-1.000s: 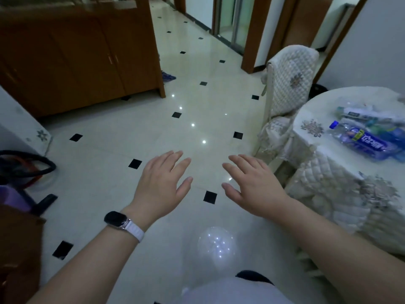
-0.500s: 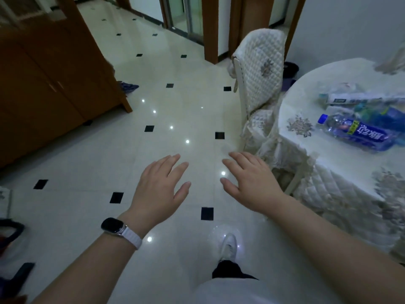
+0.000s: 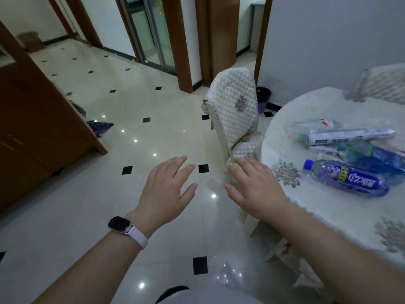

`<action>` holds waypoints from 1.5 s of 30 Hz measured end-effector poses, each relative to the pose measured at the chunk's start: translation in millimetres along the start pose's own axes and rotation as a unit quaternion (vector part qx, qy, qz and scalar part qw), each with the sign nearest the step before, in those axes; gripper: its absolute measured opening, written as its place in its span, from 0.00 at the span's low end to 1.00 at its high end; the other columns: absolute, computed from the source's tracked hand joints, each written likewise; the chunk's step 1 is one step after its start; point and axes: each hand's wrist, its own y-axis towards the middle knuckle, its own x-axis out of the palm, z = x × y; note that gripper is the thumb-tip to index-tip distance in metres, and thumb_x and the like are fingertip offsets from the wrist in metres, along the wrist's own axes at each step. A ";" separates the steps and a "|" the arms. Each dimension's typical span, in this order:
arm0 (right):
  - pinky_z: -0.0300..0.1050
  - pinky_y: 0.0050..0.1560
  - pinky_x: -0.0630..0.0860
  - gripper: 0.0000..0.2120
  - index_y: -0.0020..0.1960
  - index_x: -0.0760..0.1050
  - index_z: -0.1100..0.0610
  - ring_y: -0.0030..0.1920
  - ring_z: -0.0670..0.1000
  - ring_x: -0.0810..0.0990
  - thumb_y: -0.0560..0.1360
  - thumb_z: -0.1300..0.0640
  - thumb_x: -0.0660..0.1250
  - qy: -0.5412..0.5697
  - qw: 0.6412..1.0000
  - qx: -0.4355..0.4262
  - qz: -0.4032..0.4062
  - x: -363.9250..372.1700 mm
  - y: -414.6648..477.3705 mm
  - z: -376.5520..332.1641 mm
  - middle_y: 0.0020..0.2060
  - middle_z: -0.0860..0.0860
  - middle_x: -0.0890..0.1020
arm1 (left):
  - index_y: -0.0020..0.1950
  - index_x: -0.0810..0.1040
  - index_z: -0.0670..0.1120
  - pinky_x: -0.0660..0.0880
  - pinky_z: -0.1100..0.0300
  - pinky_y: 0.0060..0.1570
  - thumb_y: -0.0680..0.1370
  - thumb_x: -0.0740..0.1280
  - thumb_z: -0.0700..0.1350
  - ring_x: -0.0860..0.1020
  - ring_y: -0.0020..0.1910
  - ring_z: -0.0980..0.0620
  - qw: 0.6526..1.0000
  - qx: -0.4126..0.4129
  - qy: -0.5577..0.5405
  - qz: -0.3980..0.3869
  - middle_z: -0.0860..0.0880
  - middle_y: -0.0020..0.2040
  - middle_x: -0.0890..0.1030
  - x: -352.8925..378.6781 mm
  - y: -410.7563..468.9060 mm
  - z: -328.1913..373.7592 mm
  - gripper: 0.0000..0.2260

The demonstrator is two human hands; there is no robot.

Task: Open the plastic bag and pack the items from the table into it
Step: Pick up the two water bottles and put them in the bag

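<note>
Both hands are stretched out in front of me over the tiled floor, palms down, fingers spread and holding nothing. My left hand [image 3: 167, 189], with a watch on its wrist, is left of my right hand [image 3: 254, 189]. To the right stands a round table [image 3: 285, 132] under a white quilted cloth. On it lie a blue drink bottle [image 3: 346, 178], a second blue-green bottle [image 3: 372, 156], a white tube-shaped pack [image 3: 348, 136] and a crumpled clear plastic bag or wrapper [image 3: 315, 123]. My right hand is a short way left of the table's edge.
A chair [image 3: 234, 113] with a quilted white cover stands against the table just beyond my right hand. A brown wooden cabinet [image 3: 32, 128] fills the left. A purple bin [image 3: 263, 99] sits by the wall. Doorways open at the back.
The view has swung right and closer to the table, so the table and chair now fill more of the right. Both hands stay open, held out the same way.
</note>
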 end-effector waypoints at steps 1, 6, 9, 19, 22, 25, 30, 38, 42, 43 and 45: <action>0.52 0.63 0.69 0.25 0.65 0.75 0.55 0.65 0.56 0.73 0.76 0.41 0.57 -0.007 1.000 0.015 -0.006 0.3 5.4 7.7 0.63 0.53 0.77 | 0.65 0.78 0.45 0.71 0.45 0.63 0.78 0.63 0.54 0.75 0.65 0.41 1.000 0.014 -0.008 0.000 0.43 0.67 0.76 7.0 17.2 -3.5 0.20; 0.52 0.62 0.69 0.25 0.64 0.76 0.55 0.64 0.57 0.74 0.76 0.41 0.56 -0.042 0.995 0.090 0.004 2.4 35.9 38.9 0.63 0.53 0.78 | 0.63 0.79 0.44 0.69 0.47 0.63 0.78 0.63 0.54 0.75 0.63 0.41 0.993 0.110 -0.046 0.016 0.42 0.65 0.77 40.8 93.8 -23.1 0.20; 0.52 0.62 0.71 0.24 0.63 0.76 0.54 0.63 0.57 0.75 0.76 0.41 0.57 -0.072 0.988 0.136 0.010 8.6 61.0 50.3 0.62 0.54 0.78 | 0.63 0.79 0.44 0.69 0.47 0.61 0.76 0.64 0.54 0.76 0.62 0.41 0.986 0.151 -0.072 0.018 0.42 0.64 0.77 65.0 137.9 -43.0 0.20; 0.56 0.61 0.72 0.25 0.63 0.77 0.55 0.64 0.59 0.75 0.76 0.41 0.57 -0.115 0.945 0.306 0.009 29.2 154.5 41.7 0.63 0.55 0.78 | 0.64 0.78 0.45 0.71 0.46 0.61 0.76 0.66 0.53 0.75 0.63 0.41 0.943 0.291 -0.161 -0.009 0.43 0.64 0.77 115.5 276.4 -114.6 0.19; 0.55 0.60 0.72 0.25 0.63 0.77 0.55 0.63 0.59 0.76 0.75 0.41 0.58 -0.140 0.926 0.352 0.009 27.4 159.6 39.6 0.63 0.55 0.78 | 0.64 0.78 0.44 0.71 0.45 0.62 0.77 0.66 0.52 0.75 0.62 0.41 0.923 0.335 -0.190 -0.019 0.42 0.64 0.77 133.8 304.3 -113.4 0.19; 0.55 0.59 0.73 0.24 0.62 0.77 0.55 0.62 0.59 0.76 0.75 0.42 0.59 -0.156 0.903 0.400 0.011 25.8 147.1 41.3 0.62 0.55 0.79 | 0.64 0.78 0.45 0.69 0.46 0.62 0.77 0.64 0.53 0.74 0.63 0.41 0.901 0.374 -0.214 -0.044 0.43 0.65 0.77 149.4 321.6 -95.0 0.19; 0.55 0.59 0.74 0.24 0.62 0.77 0.55 0.62 0.58 0.76 0.74 0.42 0.60 -0.155 0.862 0.482 0.020 26.7 113.3 63.5 0.62 0.55 0.79 | 0.66 0.77 0.47 0.71 0.43 0.64 0.77 0.64 0.54 0.74 0.64 0.42 0.870 0.420 -0.246 -0.081 0.45 0.66 0.76 173.0 343.0 -46.7 0.20; 0.55 0.60 0.74 0.24 0.62 0.77 0.55 0.63 0.58 0.76 0.75 0.41 0.59 -0.119 0.829 0.543 0.055 33.7 96.1 133.2 0.63 0.55 0.78 | 0.66 0.78 0.46 0.71 0.45 0.63 0.77 0.62 0.55 0.75 0.65 0.41 0.844 0.482 -0.215 -0.094 0.44 0.67 0.77 197.5 387.9 28.5 0.21; 0.54 0.62 0.72 0.26 0.63 0.77 0.55 0.63 0.57 0.75 0.75 0.40 0.57 -0.099 0.821 0.560 0.055 24.1 79.5 171.5 0.63 0.54 0.78 | 0.65 0.78 0.45 0.72 0.44 0.63 0.77 0.63 0.54 0.76 0.64 0.40 0.833 0.510 -0.198 -0.083 0.43 0.66 0.77 209.2 415.2 75.6 0.20; 0.54 0.62 0.72 0.26 0.64 0.76 0.54 0.64 0.56 0.75 0.75 0.40 0.57 -0.096 0.818 0.564 0.057 21.2 74.3 178.7 0.63 0.53 0.78 | 0.65 0.78 0.46 0.73 0.44 0.62 0.77 0.63 0.54 0.76 0.64 0.40 0.830 0.514 -0.199 -0.082 0.42 0.66 0.77 210.3 419.1 87.2 0.20; 0.53 0.62 0.72 0.26 0.64 0.77 0.54 0.64 0.56 0.75 0.75 0.40 0.57 -0.093 0.811 0.573 0.068 15.7 62.7 192.6 0.63 0.53 0.78 | 0.65 0.78 0.46 0.73 0.43 0.61 0.77 0.63 0.54 0.76 0.64 0.40 0.821 0.531 -0.195 -0.082 0.42 0.66 0.77 213.5 426.9 110.7 0.20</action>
